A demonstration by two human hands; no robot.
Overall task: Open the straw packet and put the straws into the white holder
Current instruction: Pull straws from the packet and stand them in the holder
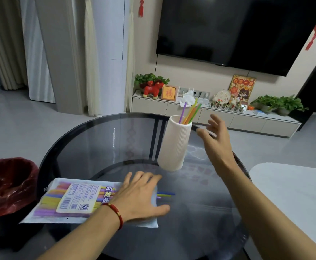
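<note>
From the head camera, the straw packet (74, 200) lies flat on the near-left part of the round glass tabletop (97, 139); the left hand (141, 196) rests palm-down on the packet's right end, fingers spread and clasping nothing; a few loose straws (165, 194) poke out just beyond its fingers. The white holder (175, 144) stands upright near the tabletop's middle, several coloured straws (190, 112) leaning inside it; the right hand (216, 139) hovers just to the holder's right, fingers apart and empty. A red-lined bin (8, 184) sits left of the tabletop.
</note>
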